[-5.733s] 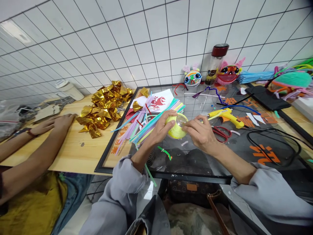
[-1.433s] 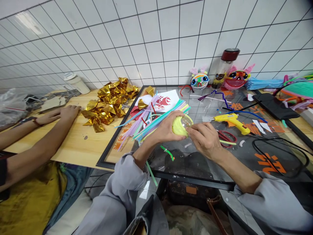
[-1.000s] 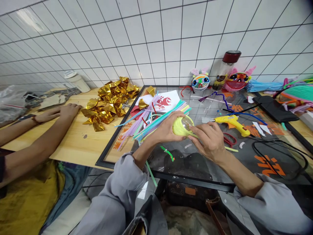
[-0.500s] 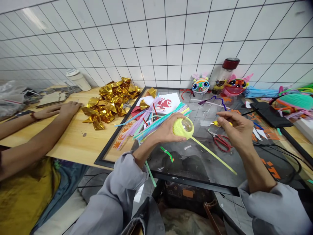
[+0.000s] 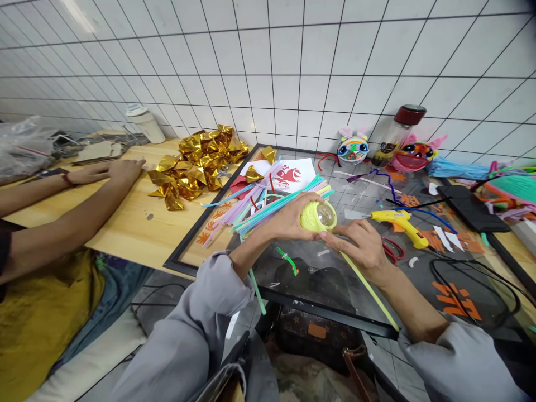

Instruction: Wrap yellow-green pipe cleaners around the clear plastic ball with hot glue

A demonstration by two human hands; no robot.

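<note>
My left hand (image 5: 293, 216) is wrapped round a clear ball (image 5: 325, 215) partly covered in yellow pipe cleaner (image 5: 310, 217). A long loose yellow strand (image 5: 368, 288) runs from the ball down to the right, past the table's front edge. My right hand (image 5: 360, 245) is at the ball's lower right, its fingers pinched together where the strand leaves the ball. A yellow glue gun (image 5: 400, 221) lies to the right of the ball. Red-handled scissors (image 5: 393, 250) are partly hidden behind my right hand. A bundle of pastel pipe cleaners (image 5: 268, 209) lies behind my left hand.
Gold folded foil pieces (image 5: 201, 162) lie left of the black-edged mat (image 5: 180, 254). Two decorated animal faces, one white (image 5: 353, 148) and one pink (image 5: 414, 155), stand by the wall near a bottle (image 5: 391, 134). Another person's forearms (image 5: 71, 226) rest at the left.
My right hand has moved left from above the scissors to the ball, closing its fingers at the strand. The glue gun is now uncovered. The view has shifted slightly.
</note>
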